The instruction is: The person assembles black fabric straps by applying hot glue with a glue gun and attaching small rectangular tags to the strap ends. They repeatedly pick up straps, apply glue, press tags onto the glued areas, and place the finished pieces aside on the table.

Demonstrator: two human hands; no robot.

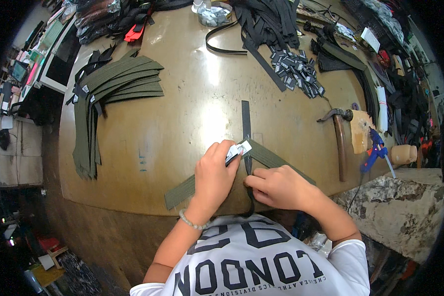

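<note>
My left hand (214, 168) is closed near the table's front edge, thumb and fingers pinching a small white-and-black tag (244, 147) at the bend of an olive webbing strap (274, 160). The strap's two ends spread out in an inverted V, one under each hand. A narrow black strap (245, 116) runs away from me past the tag, flat on the table. My right hand (280, 187) has its fingertips closed on the near part of this black strap, just below the tag. The strap's near end hangs towards the table edge. My fingers hide part of the join.
Finished-looking olive straps (128, 79) lie stacked at the left. Small dark tags (296, 71) are heaped at the far right beside black straps (266, 22). A hammer (340, 143) and a blue glue gun (375, 152) rest at the right. A clear tub (215, 15) stands at the back.
</note>
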